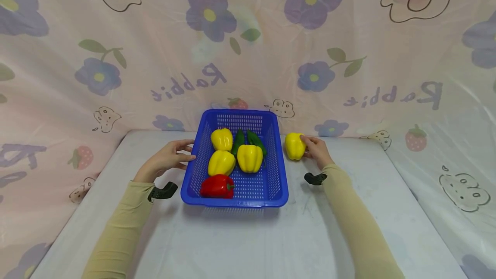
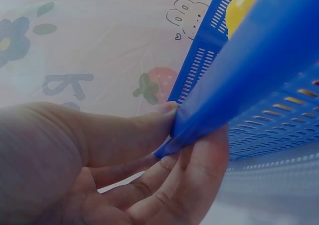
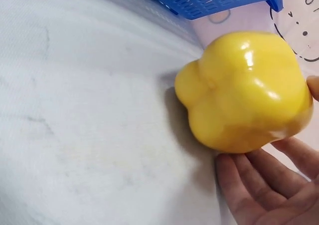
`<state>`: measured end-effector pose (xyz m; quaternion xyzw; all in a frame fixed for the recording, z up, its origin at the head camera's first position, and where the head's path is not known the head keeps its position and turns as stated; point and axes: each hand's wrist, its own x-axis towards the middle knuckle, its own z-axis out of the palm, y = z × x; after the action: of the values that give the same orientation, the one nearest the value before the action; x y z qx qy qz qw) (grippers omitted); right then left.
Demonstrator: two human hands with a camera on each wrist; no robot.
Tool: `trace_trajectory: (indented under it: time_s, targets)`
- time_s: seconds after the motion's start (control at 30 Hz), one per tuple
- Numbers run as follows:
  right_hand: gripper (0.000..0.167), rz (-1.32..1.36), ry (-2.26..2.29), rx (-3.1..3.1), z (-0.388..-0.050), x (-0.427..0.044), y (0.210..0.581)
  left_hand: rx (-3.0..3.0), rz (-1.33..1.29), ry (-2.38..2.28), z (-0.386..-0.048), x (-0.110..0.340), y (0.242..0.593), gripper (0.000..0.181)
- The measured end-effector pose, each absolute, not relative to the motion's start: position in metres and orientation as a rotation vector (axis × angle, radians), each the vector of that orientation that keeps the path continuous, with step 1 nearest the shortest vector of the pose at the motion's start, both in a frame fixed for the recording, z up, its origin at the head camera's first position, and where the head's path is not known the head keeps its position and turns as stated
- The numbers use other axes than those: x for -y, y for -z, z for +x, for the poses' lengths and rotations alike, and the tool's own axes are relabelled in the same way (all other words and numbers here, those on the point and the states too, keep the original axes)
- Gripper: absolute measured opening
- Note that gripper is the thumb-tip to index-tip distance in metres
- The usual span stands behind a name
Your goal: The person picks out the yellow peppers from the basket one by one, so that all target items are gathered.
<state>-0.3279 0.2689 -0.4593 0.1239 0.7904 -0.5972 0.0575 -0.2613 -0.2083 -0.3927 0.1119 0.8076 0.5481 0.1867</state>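
A blue basket (image 1: 236, 201) holds yellow peppers (image 1: 249, 158), a red pepper (image 1: 217, 186) and two green peppers (image 1: 256, 141). At its left side my left hand (image 1: 167, 157) grips the rim; in the left wrist view the thumb of the hand (image 2: 134, 160) lies on one side of the basket wall (image 2: 234, 70), the fingers on the other. Right of the basket, my right hand (image 1: 317, 150) holds another yellow pepper (image 1: 295, 146). The right wrist view shows this pepper (image 3: 244, 93) between the thumb and fingers of the hand (image 3: 274, 185), close above the table.
The white table (image 1: 240, 244) spreads around the basket. Behind it hangs a patterned curtain (image 1: 263, 55) with flowers and rabbits. A dark curved piece (image 1: 164, 190) sits at the left cuff, and another (image 1: 315, 178) at the right.
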Motion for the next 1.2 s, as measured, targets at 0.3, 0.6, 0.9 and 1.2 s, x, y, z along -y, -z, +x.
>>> trace_trajectory:
  time_s: [0.3, 0.6, 0.9, 1.2]
  targets:
    - [0.077, 0.346, 1.793, -2.386, -0.328, -0.271, 0.459, -2.278, 0.301, -1.542, -0.262, 0.209, 0.394, 0.065]
    - [0.073, 0.307, 1.784, -2.391, -0.327, -0.273, 0.457, -2.280, 0.320, -1.544, -0.262, 0.210, 0.394, 0.063]
    - [0.071, 0.272, 1.873, -2.399, -0.324, -0.284, 0.449, -2.304, 0.306, -1.523, -0.262, 0.208, 0.393, 0.064]
    - [0.068, 0.198, 2.032, -2.418, -0.326, -0.291, 0.418, -2.300, 0.324, -1.518, -0.260, 0.208, 0.392, 0.063]
